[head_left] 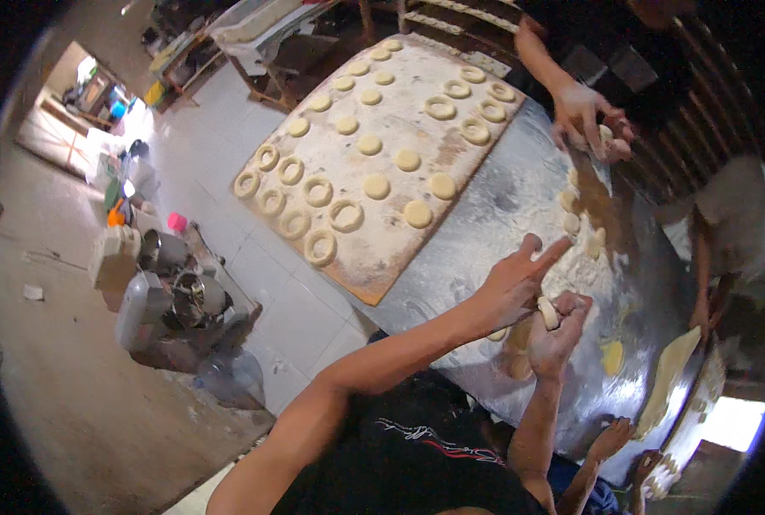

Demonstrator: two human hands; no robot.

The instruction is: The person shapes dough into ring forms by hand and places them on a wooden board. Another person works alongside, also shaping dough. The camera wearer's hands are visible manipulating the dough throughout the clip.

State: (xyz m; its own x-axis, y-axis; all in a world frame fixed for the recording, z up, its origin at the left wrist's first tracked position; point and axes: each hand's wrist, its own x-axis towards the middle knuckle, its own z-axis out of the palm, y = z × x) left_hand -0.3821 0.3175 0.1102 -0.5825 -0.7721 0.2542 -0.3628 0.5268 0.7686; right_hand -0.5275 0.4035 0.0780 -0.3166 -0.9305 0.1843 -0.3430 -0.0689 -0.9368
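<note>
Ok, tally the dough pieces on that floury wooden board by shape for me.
Dough rings: 14
Flat dough discs: 14, the farthest ones showing small
Total: 28

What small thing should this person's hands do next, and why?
Probably bring the left hand in to even out the dough piece at the right hand. The left hand is close by with its fingers spread, and this piece is off the board, where dough rings and flat discs lie.
</note>
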